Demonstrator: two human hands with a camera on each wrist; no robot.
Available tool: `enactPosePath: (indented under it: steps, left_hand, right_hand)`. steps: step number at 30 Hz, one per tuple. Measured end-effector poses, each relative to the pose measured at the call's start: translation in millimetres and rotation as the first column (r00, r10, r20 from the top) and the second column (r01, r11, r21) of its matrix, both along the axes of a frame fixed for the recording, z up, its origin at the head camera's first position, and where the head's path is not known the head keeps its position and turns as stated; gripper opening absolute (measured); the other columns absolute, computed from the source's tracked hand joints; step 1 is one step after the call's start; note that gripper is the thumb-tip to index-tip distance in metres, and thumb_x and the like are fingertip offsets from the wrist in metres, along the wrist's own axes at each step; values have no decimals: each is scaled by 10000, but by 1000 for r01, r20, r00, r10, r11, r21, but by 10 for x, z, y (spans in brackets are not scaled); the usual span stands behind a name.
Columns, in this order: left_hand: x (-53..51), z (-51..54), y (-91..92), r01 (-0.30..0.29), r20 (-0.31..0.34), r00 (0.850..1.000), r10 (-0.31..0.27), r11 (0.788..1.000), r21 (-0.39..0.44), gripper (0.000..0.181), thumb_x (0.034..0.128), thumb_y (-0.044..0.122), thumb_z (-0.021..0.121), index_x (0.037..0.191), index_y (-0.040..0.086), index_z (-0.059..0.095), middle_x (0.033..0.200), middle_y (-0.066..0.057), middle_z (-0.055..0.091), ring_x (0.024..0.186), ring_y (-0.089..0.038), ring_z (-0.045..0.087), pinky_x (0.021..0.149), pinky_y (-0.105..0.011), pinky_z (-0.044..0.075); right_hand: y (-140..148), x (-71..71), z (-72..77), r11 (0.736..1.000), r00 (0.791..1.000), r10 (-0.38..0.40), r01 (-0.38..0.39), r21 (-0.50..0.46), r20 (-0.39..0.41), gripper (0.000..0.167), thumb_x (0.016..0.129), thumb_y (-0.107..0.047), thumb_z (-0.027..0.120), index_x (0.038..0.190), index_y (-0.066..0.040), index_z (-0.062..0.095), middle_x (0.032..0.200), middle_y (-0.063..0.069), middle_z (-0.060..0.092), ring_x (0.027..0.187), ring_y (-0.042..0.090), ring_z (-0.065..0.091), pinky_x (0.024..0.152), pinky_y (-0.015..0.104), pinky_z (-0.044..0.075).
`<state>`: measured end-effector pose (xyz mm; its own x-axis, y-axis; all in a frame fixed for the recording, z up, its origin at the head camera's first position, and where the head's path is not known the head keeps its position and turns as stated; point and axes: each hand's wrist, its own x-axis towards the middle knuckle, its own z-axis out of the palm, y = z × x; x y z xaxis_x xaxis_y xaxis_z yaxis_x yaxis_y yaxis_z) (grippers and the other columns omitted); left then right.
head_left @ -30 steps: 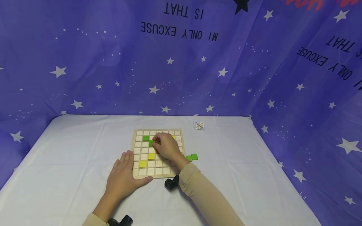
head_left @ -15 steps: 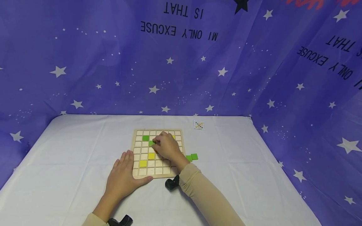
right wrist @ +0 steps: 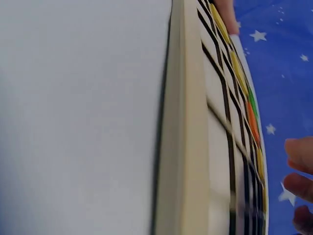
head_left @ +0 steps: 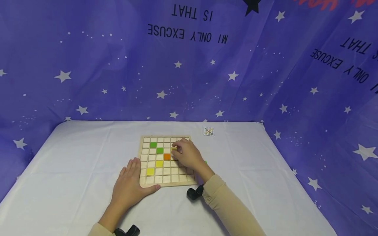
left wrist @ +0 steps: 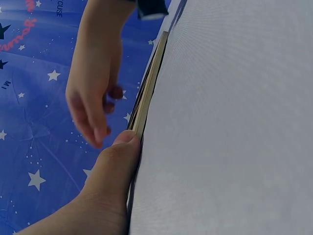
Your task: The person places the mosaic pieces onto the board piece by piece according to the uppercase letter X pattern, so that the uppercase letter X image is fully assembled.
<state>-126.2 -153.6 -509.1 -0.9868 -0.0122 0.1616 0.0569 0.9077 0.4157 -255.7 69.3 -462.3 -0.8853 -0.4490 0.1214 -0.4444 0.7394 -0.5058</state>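
Observation:
A square wooden grid board [head_left: 193, 178] lies on the table. My left hand [head_left: 127, 182] rests at its near left corner, fingers straight along the left side and thumb at the front edge; the left wrist view shows the thumb [left wrist: 117, 152] touching the rim. Over the board's right half hovers my right hand [head_left: 187, 154], its fingers loosely bent and apart, with nothing seen between them. Set in the grid are green tiles [head_left: 159, 150], an orange tile [head_left: 167, 156] and yellow tiles [head_left: 159, 163]. Another yellow tile [head_left: 173, 149] is partly hidden by the right hand.
A small printed pattern card [head_left: 208, 131] lies behind the board to the right. Mostly covered by the right wrist, a loose green tile [head_left: 205, 162] shows beside the board. A white cloth [head_left: 251, 183] covers the table, and a purple star-patterned curtain [head_left: 189, 75] stands behind.
My right hand has moved right, away from the green tile in the third column, uncovering that tile and the orange one. The left hand keeps its place on the board.

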Motion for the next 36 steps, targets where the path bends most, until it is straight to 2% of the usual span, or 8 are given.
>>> enactPosePath:
  steps: [5,14,18,25,29,36]
  left_hand:
    - [2,8,11,-1,10,1000,1,1000,1,1385,650,907,585,1522,-110,235,1592,-279,276,1490,-435,252,1206,-585,223]
    - [-5,4,13,-3,4,1000,3,1000,1,1389,641,901,602,1526,-102,230,1596,-274,274,1490,-432,254,1206,-584,224]
    - [-1,-14,11,-2,-15,1000,2,1000,4,1382,642,889,618,1521,-108,241,1588,-281,287,1479,-442,270,1197,-588,229]
    - [3,-11,8,0,-8,1000,0,1000,8,1385,644,897,605,1526,-104,231,1592,-277,278,1488,-436,255,1204,-584,219]
    - [1,-9,10,2,-3,1000,-2,1000,8,1386,644,898,605,1525,-106,230,1592,-279,275,1488,-439,255,1202,-590,222]
    - [-1,-14,9,-2,4,1000,2,1000,12,1390,642,898,606,1527,-105,226,1597,-277,266,1492,-435,248,1206,-591,218]
  right_hand:
    - [363,36,2,1000,1000,-6,6,-14,7,302,942,-299,678,1201,-147,703,1039,-16,657,984,154,592,869,354,515]
    - [894,162,-67,994,997,-63,58,94,46,379,906,-349,722,1242,-176,699,1143,-26,655,1135,219,581,995,424,489]
    - [978,210,-84,988,996,-60,51,148,59,351,896,-349,737,1213,-199,718,1120,-61,632,1093,185,561,957,383,495]
    - [1029,242,-88,992,997,-52,46,116,48,120,882,-310,759,972,-230,769,1027,-113,617,1024,142,537,940,359,480]
    - [1052,252,-79,993,997,-58,52,104,57,152,883,-330,755,1003,-237,764,1025,-124,619,1028,137,534,939,365,484]
    - [1098,256,-72,991,995,-54,42,127,89,236,823,-326,814,1041,-264,748,1081,-119,637,1029,127,510,933,351,477]
